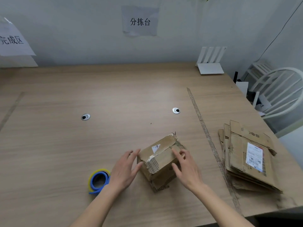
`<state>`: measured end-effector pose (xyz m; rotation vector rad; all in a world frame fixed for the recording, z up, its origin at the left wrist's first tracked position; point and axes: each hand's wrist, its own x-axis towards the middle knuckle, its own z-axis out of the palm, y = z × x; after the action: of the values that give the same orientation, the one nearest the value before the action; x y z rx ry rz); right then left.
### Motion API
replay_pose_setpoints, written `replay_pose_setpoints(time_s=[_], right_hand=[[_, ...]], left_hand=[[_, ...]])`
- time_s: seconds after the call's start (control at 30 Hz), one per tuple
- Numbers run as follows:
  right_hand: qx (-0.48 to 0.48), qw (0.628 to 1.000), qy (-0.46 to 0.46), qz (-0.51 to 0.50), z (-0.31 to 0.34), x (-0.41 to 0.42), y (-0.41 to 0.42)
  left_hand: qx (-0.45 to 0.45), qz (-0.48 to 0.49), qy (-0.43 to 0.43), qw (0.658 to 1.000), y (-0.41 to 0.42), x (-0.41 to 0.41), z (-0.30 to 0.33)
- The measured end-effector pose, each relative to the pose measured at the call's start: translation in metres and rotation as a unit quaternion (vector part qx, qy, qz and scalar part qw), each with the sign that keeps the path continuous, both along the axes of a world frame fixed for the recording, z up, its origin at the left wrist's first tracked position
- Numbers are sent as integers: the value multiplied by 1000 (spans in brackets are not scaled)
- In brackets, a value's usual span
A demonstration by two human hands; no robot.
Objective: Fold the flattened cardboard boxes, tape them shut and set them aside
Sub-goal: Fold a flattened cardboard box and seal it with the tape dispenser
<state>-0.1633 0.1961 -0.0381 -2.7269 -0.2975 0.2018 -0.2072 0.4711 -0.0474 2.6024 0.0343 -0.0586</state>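
Box [161, 161] folded, worn, old tape

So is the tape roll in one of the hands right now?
No, the tape roll lies on the table beside the left hand, ungripped.

One folded cardboard box [161, 161] stands on the table [65, 145], and the rest is counted from it. One stack of flattened boxes [249, 158] lies to its right; how many sheets it holds cannot be told. One roll of tape [98, 180] lies to its left. Two metal grommets [85, 116] sit beyond it. Two hands, the left hand [124, 167] and the right hand [186, 169], flank it. Two paper signs [140, 21] hang beyond it.
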Motion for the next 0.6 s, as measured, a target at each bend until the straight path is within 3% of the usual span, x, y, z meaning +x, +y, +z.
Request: replay_pose_setpoints(time_s=[0.1,0.2,0.27,0.43,0.6], right_hand=[[84,994,43,-62,-6,-8,13],[78,990,72,-98,-6,-11,27],[85,988,94,-84,-4,-7,35],[207,966,152,0,-1,8,46],[179,970,159,34,-13,2,50]], left_hand=[[-78,-23,36,996,-24,17,2],[-76,-32,47,996,-32,21,-1],[-63,-39,67,995,-32,18,-3],[-94,-44,114,988,-29,6,-14],[-106,-3,117,988,-33,6,-15]])
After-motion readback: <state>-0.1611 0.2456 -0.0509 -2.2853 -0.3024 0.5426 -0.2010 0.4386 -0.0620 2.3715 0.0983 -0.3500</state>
